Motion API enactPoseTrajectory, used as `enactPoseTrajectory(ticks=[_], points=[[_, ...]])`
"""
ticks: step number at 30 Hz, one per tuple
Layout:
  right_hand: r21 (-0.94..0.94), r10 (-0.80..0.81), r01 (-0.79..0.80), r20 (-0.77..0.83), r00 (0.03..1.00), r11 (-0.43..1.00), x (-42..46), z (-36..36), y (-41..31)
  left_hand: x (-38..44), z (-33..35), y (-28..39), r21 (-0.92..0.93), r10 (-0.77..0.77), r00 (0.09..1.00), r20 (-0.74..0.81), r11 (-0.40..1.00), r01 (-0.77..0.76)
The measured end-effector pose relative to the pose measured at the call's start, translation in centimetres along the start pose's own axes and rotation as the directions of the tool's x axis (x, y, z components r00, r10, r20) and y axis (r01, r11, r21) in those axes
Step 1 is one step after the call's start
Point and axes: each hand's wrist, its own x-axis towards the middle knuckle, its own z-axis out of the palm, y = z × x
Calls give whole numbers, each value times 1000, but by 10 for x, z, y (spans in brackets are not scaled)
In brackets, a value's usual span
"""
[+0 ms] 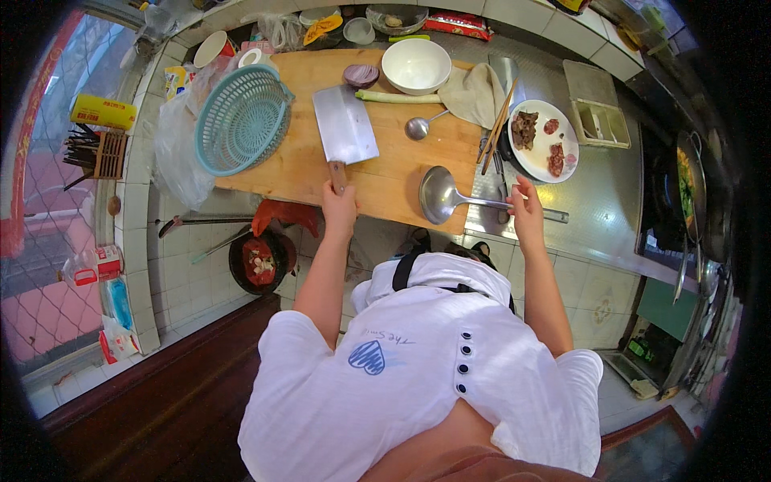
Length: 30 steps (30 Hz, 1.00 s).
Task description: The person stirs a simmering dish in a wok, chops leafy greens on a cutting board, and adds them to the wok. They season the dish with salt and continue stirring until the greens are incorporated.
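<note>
My left hand [340, 211] grips the wooden handle of a cleaver [346, 125], whose broad blade lies over the wooden cutting board [289, 181]. Near the long handle of a steel ladle [439, 194] is my right hand [525, 211], its fingers partly bent; whether they touch the handle I cannot tell. The ladle's bowl rests at the board's front right corner. Beyond the cleaver are a cut red onion [361, 76], a green onion stalk [400, 97], a white bowl [416, 65], a small spoon [417, 128] and a beige cloth [473, 93].
A blue plastic basket [244, 120] stands on the board's left. On the steel counter are chopsticks [499, 123], a white plate [563, 165] with sliced meat and a divided seasoning box [601, 123]. A wok [691, 187] with food sits far right. A waste bin [259, 262] stands below left.
</note>
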Motion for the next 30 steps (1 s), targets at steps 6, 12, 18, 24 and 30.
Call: enactPoseTrajectory(ticks=[6,12,18,24,30], points=[[-167,-228,244,108,968,955,25,32,-22,-67,-15,8,-181,-4,1000,-10,983,2],[-508,-492,440,35,870,740,146,76,-27,-101,-22,45,-254,77,994,81,966,-54],[-660,-204,122,-48,978,741,207,100,-34,-128,-19,70,-310,190,968,161,941,-133],[-332,-399,306,-261,879,892,186,81,-69,-124,-15,73,-265,238,945,226,948,-175],[-222,-881,854,-54,471,470,42,87,-175,-117,3,85,-233,242,918,315,957,-172]])
